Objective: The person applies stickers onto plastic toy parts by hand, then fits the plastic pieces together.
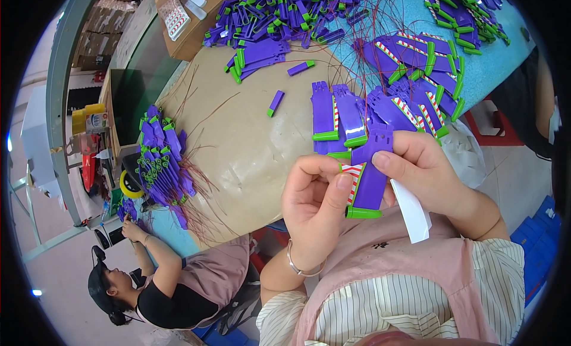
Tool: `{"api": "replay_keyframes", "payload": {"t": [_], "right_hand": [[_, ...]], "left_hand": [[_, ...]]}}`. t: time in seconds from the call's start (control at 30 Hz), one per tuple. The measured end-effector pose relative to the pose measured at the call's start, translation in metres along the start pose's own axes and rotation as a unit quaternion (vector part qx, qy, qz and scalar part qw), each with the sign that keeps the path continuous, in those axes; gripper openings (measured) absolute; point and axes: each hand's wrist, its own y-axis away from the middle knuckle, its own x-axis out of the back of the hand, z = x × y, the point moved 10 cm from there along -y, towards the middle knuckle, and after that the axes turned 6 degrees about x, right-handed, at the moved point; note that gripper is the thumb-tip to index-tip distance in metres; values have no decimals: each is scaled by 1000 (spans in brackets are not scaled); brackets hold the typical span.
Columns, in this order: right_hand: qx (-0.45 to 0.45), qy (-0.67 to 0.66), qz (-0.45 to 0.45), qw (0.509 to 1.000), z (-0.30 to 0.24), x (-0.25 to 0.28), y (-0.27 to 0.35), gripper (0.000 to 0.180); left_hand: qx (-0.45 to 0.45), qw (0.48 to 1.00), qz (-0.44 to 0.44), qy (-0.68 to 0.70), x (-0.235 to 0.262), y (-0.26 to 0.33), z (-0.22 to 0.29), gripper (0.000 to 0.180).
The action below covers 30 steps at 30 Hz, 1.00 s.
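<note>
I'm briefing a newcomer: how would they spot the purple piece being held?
Find the brown table cover, then the left hand and right hand this side of it. Between them is the purple piece with a green end and red-striped sticker; unlike the similar pieces beyond, both hands grip it.

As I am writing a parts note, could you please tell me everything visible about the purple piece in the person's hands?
The purple piece is a flat, longish panel that looks like smooth plastic. Its far end is notched, with small openings; a green cap crosses its near end. A red-and-white striped sticker runs along its left side. It is held up, leaning slightly, with the left hand at the sticker and the right hand gripping its upper right. Its underside is hidden.
</note>
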Motion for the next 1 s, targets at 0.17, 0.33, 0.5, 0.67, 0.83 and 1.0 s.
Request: {"api": "replay_keyframes", "payload": {"t": [0.17, 0.33, 0.5, 0.67, 0.83, 1.0], "right_hand": [[1, 5, 5, 1000, 2, 2, 1, 22], [17, 21, 10, 1000, -3, 3, 0, 21], [50, 3, -13, 999, -10, -1, 3, 16], [203, 131, -35, 970, -32, -11, 9, 21], [198, 170, -52, 964, -35, -10, 14, 17], [181, -27, -6, 983, -26, -4, 12, 19]], "left_hand": [[-5, 1000, -1, -9, 0, 0, -1, 15], [-19, 1000, -8, -20, 2, 0, -2, 15], [-109, 963, 0, -247, 1, 7, 10, 28], [-127, 958, 4, -256, -15, 2, 19, 42], [-152, 964, -28, -218, -17, 6, 16, 28], [-126, 984, 27, -123, -2, 15, 11, 14]]}}
